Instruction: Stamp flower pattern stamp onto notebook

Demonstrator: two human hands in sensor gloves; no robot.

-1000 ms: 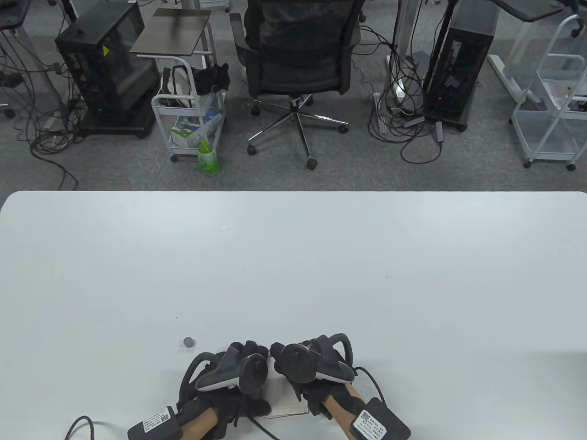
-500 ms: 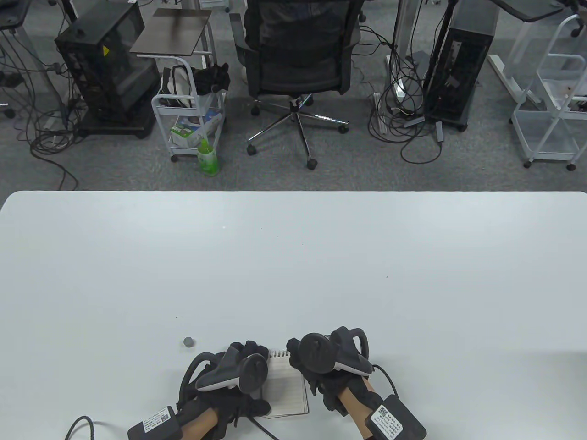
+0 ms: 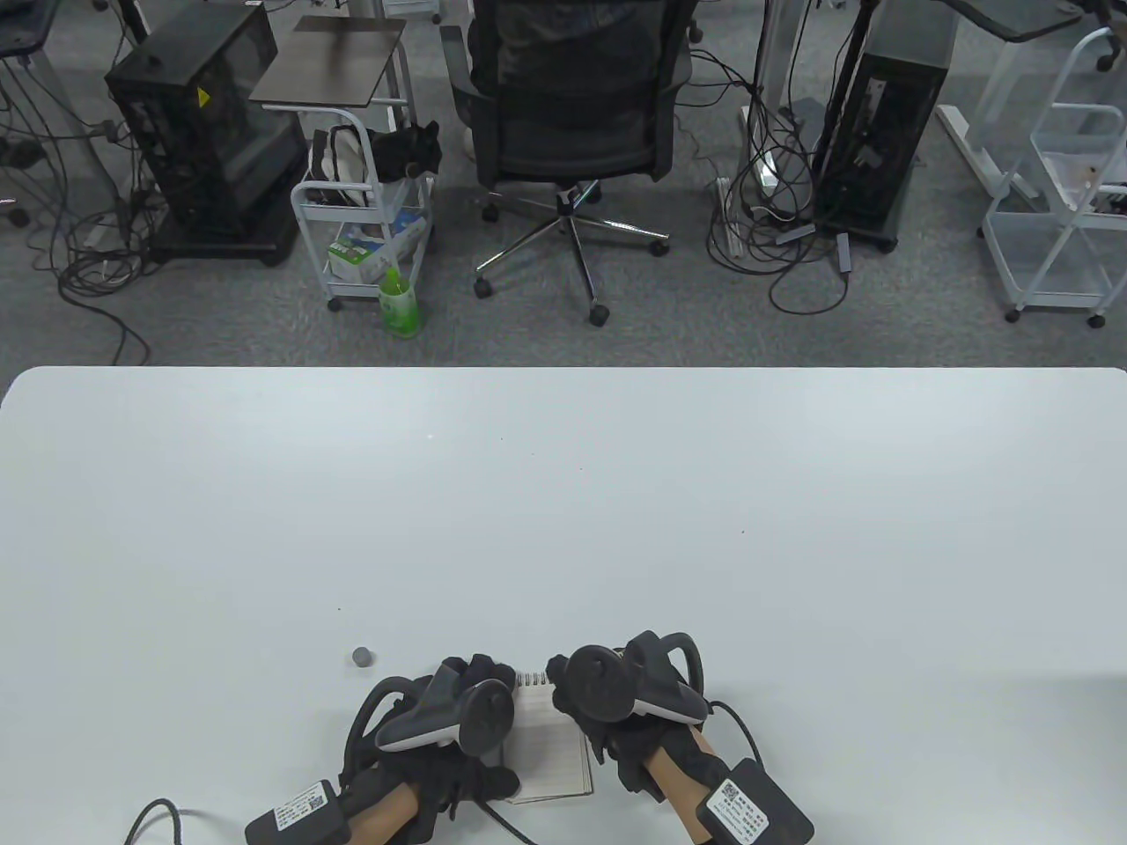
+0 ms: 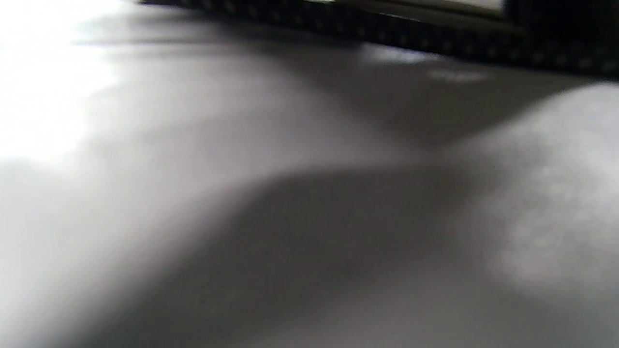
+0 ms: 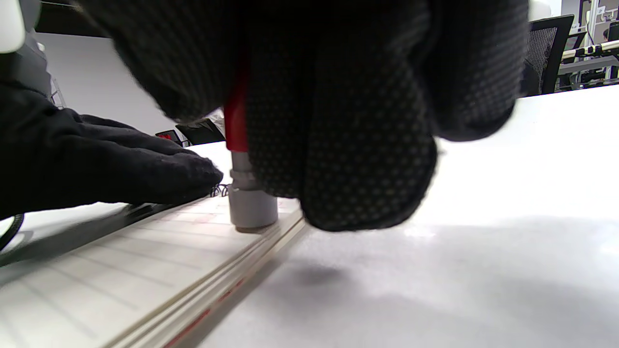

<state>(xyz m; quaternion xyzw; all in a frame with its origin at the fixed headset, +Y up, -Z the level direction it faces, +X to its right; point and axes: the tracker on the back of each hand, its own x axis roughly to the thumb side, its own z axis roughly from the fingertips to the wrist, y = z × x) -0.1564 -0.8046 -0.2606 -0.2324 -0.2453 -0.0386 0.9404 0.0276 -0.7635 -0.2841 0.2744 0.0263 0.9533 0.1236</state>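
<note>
A small spiral notebook (image 3: 550,748) lies open on the white table (image 3: 563,528) at the near edge. It also shows in the right wrist view (image 5: 121,270), with lined pages. My right hand (image 3: 607,695) grips a stamp (image 5: 244,193) with a red body and a grey foot. The foot stands on the page near the notebook's right edge. My left hand (image 3: 458,713) rests flat on the notebook's left side, and shows in the right wrist view (image 5: 96,164). The left wrist view is a blur of table surface.
A small grey cap (image 3: 361,656) lies on the table just left of my left hand. Beyond the table's far edge stand an office chair (image 3: 572,114), a white cart (image 3: 365,220) and computer towers.
My right hand moved right off the notebook, uncovering the page, then came back a little to the left. My left hand has not moved.
</note>
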